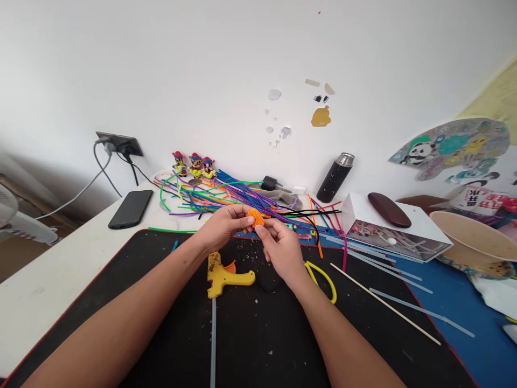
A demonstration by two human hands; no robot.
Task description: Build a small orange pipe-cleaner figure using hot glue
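Above the far part of the black mat, my left hand (224, 226) pinches a small, folded orange pipe cleaner piece (256, 217) between thumb and fingers. My right hand (284, 252) has its thumb and fingertips closed on the lower right side of the same piece. Below the hands lies a yellow glue gun (220, 277) with an orange trigger, and a long translucent glue stick (213, 339) extends from its back end. Beside my right wrist is a tool with yellow loop handles (332, 285), partly covered by the hand.
Many coloured pipe cleaners (242, 194) are heaped along the wall behind the hands. Three small figures (195, 166), a phone (131, 209), a black thermos (336, 178) and a white box (353, 215) stand around. A wooden stick (383, 303) and loose glue sticks (420, 311) lie right.
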